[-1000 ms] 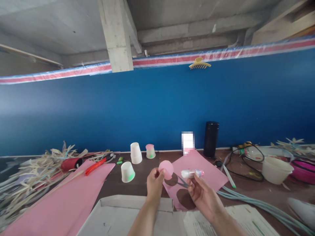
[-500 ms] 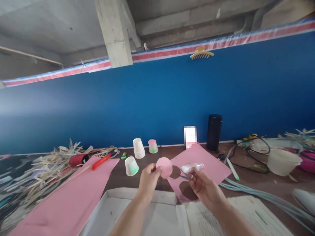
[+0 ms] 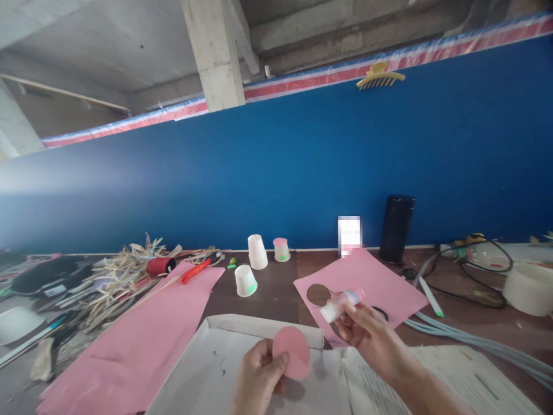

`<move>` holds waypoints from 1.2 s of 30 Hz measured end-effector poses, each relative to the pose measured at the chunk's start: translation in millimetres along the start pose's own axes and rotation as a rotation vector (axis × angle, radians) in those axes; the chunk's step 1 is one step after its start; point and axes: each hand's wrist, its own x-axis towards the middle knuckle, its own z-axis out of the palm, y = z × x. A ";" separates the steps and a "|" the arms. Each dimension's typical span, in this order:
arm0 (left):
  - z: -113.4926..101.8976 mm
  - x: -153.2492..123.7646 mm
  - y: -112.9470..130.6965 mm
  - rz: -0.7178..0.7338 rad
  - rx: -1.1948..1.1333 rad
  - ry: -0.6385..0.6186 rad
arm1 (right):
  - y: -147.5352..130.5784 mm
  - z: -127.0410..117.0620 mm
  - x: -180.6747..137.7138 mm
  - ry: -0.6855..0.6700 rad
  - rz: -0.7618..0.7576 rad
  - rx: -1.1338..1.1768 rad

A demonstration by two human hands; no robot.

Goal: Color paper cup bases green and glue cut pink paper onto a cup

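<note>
Pinched between thumb and fingers of my left hand (image 3: 264, 372) is a pink paper circle (image 3: 292, 353), held over a white cardboard box lid (image 3: 220, 377). My right hand (image 3: 367, 325) grips a glue stick (image 3: 342, 304), clear with a pink end, its whitish tip pointing left and down. Under the right hand lies a pink sheet (image 3: 389, 282) with round holes cut in it. Dark scissors (image 3: 380, 314) on that sheet are mostly hidden by the hand.
A white paper cup (image 3: 245, 281) with a green patch, stacked white cups (image 3: 257, 252) and a pink-topped cup (image 3: 281, 249) stand behind. A black cylinder (image 3: 396, 229) stands at the wall. Left are pink sheets (image 3: 142, 340), red-handled cutter (image 3: 196, 271) and paper scraps (image 3: 125, 288).
My left hand has brought the pink circle down and nearer, over the box lid. The glue stick has tilted, its tip now lower. The view has shifted.
</note>
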 end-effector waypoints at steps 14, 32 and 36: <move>8.8 6.8 -8.7 -0.044 -0.263 0.003 | 0.6 3.3 -5.7 -0.078 0.079 -0.135; 5.8 -12.2 -19.4 0.093 0.293 0.058 | 13.0 28.4 -21.6 -0.117 0.004 -0.700; 6.2 -15.8 -15.8 0.087 0.401 0.059 | 17.0 29.5 -26.1 -0.132 0.002 -0.747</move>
